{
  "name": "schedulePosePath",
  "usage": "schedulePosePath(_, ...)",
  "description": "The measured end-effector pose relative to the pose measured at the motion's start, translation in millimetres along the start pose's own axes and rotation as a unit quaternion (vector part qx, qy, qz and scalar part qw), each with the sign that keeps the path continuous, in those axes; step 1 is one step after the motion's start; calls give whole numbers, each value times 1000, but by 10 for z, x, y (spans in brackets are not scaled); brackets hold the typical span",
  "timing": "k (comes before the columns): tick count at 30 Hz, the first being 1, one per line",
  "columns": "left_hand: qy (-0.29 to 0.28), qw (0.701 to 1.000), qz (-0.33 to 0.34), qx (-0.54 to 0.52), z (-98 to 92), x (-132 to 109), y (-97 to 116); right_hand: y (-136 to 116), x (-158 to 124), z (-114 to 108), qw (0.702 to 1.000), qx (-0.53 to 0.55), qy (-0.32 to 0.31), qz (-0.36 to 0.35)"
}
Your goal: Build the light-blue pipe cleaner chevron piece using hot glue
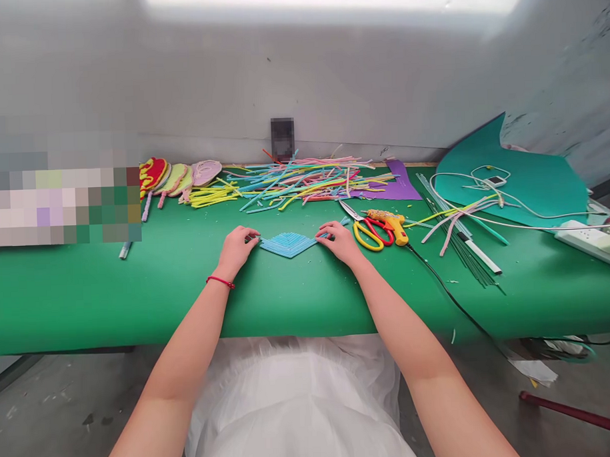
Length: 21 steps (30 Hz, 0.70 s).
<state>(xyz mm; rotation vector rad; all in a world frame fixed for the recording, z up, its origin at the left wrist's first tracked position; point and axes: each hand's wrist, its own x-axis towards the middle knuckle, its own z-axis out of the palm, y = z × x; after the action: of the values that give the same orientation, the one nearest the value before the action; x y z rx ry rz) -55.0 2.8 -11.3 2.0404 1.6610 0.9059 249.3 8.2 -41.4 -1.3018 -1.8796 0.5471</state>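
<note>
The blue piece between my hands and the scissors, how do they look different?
The blue piece is all blues; the scissors have metal blades and yellow and red handles.
The blue piece is banded in nested V shapes; the scissors have two looped handles.
Your left hand and right hand pinch the blue piece's ends; neither touches the scissors.

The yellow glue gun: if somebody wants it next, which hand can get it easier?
Probably the right hand. It's at the end of the blue piece nearer the glue gun, with the scissors lying between. The left hand is at the opposite end, farther away.
</note>
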Motion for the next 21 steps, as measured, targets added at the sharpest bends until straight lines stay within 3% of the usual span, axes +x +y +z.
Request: schedulePosePath(21,-1,999,10,32,106,39,-80,-61,-14,-23,999,-8,-30,14)
